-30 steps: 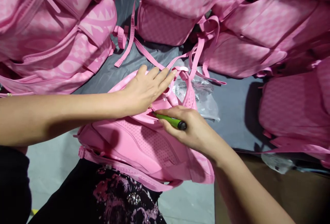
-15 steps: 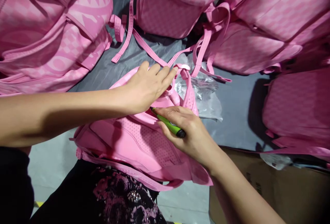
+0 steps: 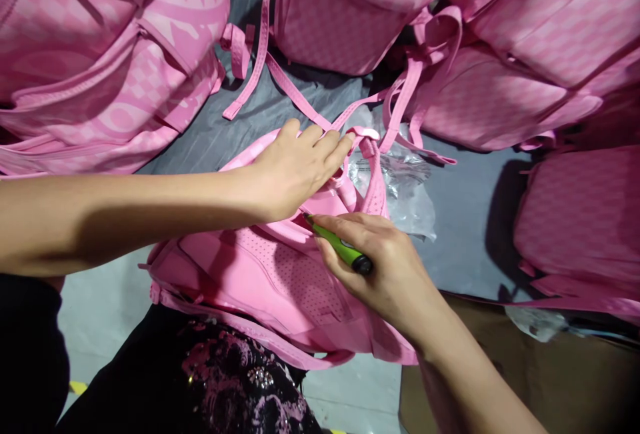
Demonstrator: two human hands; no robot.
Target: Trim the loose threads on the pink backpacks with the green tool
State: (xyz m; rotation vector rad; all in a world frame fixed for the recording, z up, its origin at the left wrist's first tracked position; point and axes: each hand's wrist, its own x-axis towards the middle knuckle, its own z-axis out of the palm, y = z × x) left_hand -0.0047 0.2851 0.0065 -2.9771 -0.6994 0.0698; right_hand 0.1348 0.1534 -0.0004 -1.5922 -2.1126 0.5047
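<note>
A pink backpack (image 3: 280, 281) lies tilted against my lap and the table edge, its dotted back panel and straps facing up. My left hand (image 3: 300, 161) lies across its upper part, fingers curled down over the pink fabric near the top strap; the fingertips are partly hidden. In my right hand (image 3: 375, 241) is a slim green tool with black ends (image 3: 340, 246), gripped between thumb and fingers. The tool's dark tip points up-left to the fabric just below my left palm. What exactly the tip touches is hidden.
Several pink backpacks surround the work: one at left (image 3: 125, 74), one at the back (image 3: 330, 21), others at right (image 3: 580, 214). Clear plastic wrapping (image 3: 413, 201) lies beside the held bag on the grey table cover (image 3: 460, 221). A cardboard box (image 3: 480, 354) stands lower right.
The whole view has shifted slightly. My right hand and the green tool sit a little lower and farther right; my left hand keeps its place on the backpack.
</note>
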